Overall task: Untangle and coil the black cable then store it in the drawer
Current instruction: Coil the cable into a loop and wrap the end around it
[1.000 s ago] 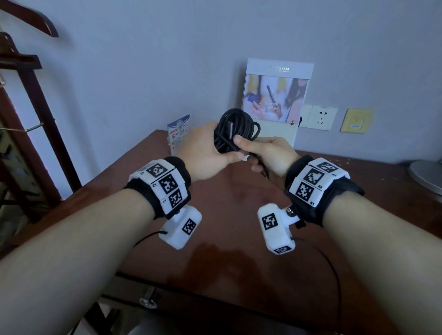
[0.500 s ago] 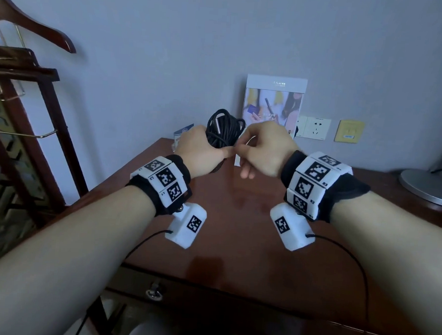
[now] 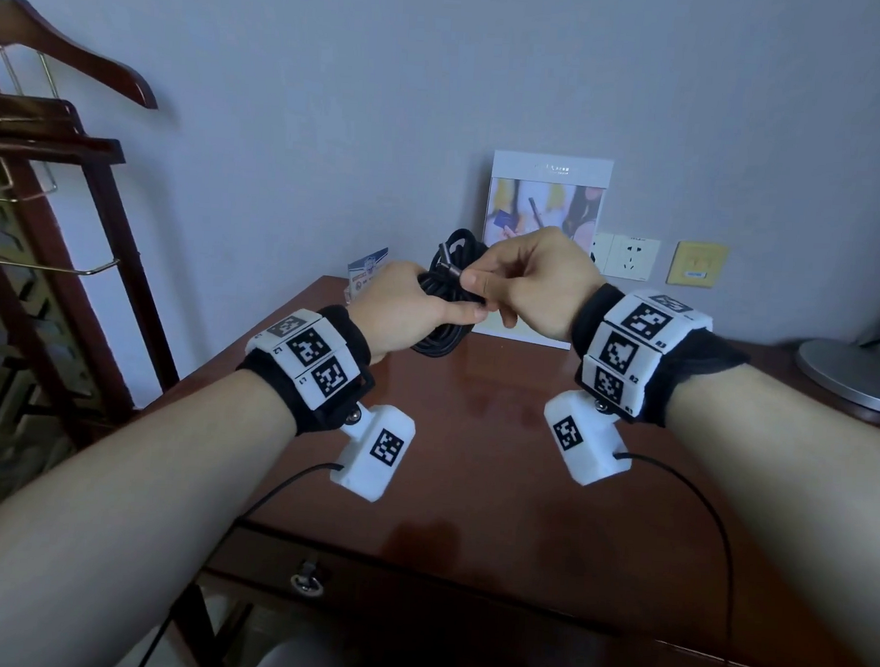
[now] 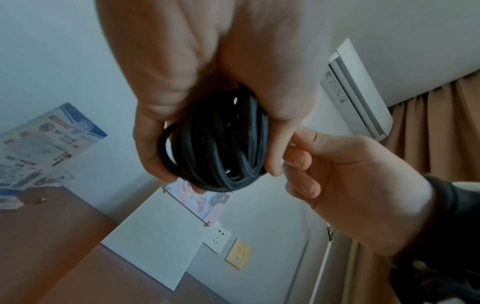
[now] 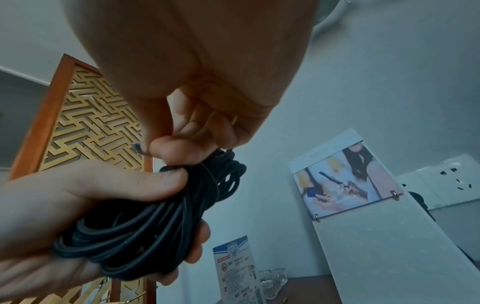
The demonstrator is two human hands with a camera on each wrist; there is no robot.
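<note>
- Your black cable (image 3: 442, 303) sits coiled, held up above the bench (image 3: 498, 438), so the loops can't spill.
- Your left hand (image 3: 409, 306) wraps the bundle; your right hand (image 3: 527, 281) pinches the plug end, likely to tuck it.
- The drawer (image 3: 414, 587) below looks closed.

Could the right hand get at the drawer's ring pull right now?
Probably not yet. The right hand pinches the cable's plug end against the black cable coil that the left hand grips. The ring pull itself hangs unobstructed below the desk edge.

Dim bluish indoor light, soft shadows, wide-angle edge distortion, blurred wrist views
</note>
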